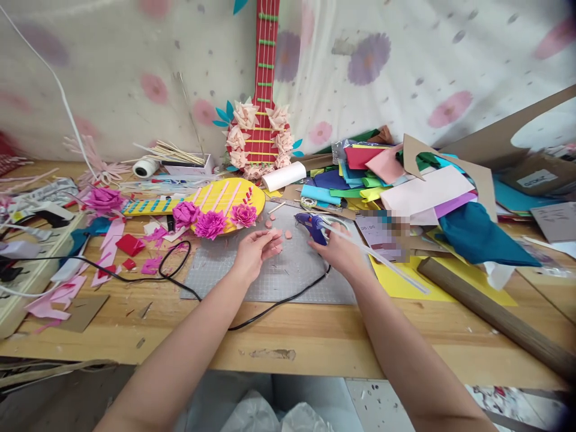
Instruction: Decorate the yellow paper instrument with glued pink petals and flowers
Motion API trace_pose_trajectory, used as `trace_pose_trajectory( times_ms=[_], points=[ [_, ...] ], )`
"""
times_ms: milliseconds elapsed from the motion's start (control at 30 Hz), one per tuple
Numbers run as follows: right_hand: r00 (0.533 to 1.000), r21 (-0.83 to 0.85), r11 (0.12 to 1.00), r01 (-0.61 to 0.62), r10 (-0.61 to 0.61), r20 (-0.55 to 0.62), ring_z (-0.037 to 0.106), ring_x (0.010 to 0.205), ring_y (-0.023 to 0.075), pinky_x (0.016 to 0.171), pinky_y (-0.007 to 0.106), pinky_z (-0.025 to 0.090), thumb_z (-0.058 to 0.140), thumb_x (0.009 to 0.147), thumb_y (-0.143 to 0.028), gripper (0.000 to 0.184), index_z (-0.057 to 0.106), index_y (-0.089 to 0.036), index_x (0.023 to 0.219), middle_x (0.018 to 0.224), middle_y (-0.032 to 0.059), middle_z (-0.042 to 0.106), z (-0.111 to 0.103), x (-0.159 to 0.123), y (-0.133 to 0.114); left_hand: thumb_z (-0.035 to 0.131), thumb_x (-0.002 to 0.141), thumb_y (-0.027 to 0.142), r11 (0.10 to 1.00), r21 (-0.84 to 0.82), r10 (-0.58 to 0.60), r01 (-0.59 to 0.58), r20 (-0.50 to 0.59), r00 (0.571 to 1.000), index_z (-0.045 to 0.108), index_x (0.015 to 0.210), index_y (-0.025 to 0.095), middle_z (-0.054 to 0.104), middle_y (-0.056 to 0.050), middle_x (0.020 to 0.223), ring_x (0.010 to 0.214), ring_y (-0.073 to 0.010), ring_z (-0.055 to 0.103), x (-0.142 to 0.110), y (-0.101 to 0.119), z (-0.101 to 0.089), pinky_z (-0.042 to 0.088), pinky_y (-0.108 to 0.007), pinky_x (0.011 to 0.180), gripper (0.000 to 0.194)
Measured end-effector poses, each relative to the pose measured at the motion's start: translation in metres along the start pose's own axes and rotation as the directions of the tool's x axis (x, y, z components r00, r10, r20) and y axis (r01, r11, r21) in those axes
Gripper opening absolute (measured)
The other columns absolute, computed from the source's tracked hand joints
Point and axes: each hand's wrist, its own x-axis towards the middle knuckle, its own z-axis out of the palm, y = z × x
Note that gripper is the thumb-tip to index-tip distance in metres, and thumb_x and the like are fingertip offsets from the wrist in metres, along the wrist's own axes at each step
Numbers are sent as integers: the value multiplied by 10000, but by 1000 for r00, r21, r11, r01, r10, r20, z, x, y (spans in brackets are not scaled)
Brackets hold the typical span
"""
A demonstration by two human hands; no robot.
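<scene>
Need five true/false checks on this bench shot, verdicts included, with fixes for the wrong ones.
1. The right hand holds a blue glue gun. True.
2. The yellow guitar bears only blue flowers. False: its flowers are pink.
3. The red guitar stands upright at the back. True.
4. The brown tube lies across the left forearm. False: it lies off to the right, partly on yellow paper.
5. Small pink pieces lie on the grey mat. True.
</scene>
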Motion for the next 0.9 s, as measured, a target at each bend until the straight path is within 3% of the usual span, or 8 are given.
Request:
trace_pose_trajectory(
  times_ms=[100, 200, 267, 333, 433, 533, 767, 900],
  points=[
    [986, -32, 999, 9, -4, 168, 556, 701, 222, 603, 322, 384, 603, 676, -495, 308, 515, -203, 715, 742, 68, 593, -19, -14, -5, 577, 768, 71, 981, -181, -79, 72, -32, 996, 549, 767, 124, 655, -39, 721, 628, -89, 645, -6, -1, 0, 530, -151, 515, 60],
    [947, 220, 974, 60, -125, 297, 512, 607, 157, 568, 290, 370, 594, 691, -477, 287, 495, -209, 665, 653, 14, 568, -17, -21, -21, 541, 804, 83, 930, -333, -186, 153, -70, 980, 556, 759, 129, 554, 20, 571, 469, -29, 554, -11, -2, 7, 459, -84, 427, 66],
    [947, 528, 846, 76, -227, 229, 526, 656, 138, 598, 276, 402, 583, 700, -474, 279, 525, -207, 759, 745, 12, 593, -4, -19, -38, 523, 824, 100, 893, -404, -241, 199, -56, 969, 557, 752, 130, 491, 40, 536, 415, -7, 495, -15, -2, 14, 407, -60, 380, 85],
    [965, 769, 640, 5, -205, 164, 552, 741, 136, 665, 275, 442, 593, 687, -455, 302, 537, -196, 830, 820, 22, 599, 12, -14, -55, 509, 837, 110, 864, -455, -254, 215, -25, 967, 569, 774, 129, 462, 47, 536, 399, 5, 462, -17, -1, 21, 374, -48, 358, 89],
    [962, 897, 392, -204, -88, 257, 563, 704, 127, 636, 266, 465, 632, 634, -433, 319, 543, -185, 813, 797, 20, 601, 30, -8, -76, 494, 849, 109, 840, -511, -224, 181, -24, 974, 592, 841, 126, 468, 47, 556, 388, 18, 423, -17, -1, 25, 340, -38, 340, 100],
    [949, 922, 250, -297, -29, 313, 557, 644, 113, 590, 250, 472, 656, 601, -411, 301, 551, -189, 776, 753, 5, 603, 38, -8, -90, 486, 852, 107, 837, -531, -188, 136, -44, 981, 601, 870, 129, 506, 37, 591, 393, 23, 411, -14, -2, 25, 316, -37, 332, 119],
    [955, 946, 132, -295, 78, 287, 505, 505, 75, 468, 219, 435, 646, 599, -414, 285, 536, -189, 733, 685, -23, 560, 47, -6, -106, 511, 833, 106, 872, -485, -86, 66, -18, 996, 617, 861, 145, 488, 46, 575, 397, 16, 406, -3, -2, 19, 312, -60, 345, 116],
    [961, 944, 185, -272, 95, 258, 513, 528, 80, 440, 210, 422, 615, 637, -424, 277, 530, -189, 757, 733, -10, 570, 49, -1, -108, 546, 806, 133, 919, -391, -52, 49, 4, 999, 619, 878, 145, 495, 41, 607, 411, 15, 386, 0, -5, 16, 315, -73, 371, 104]
  ],
)
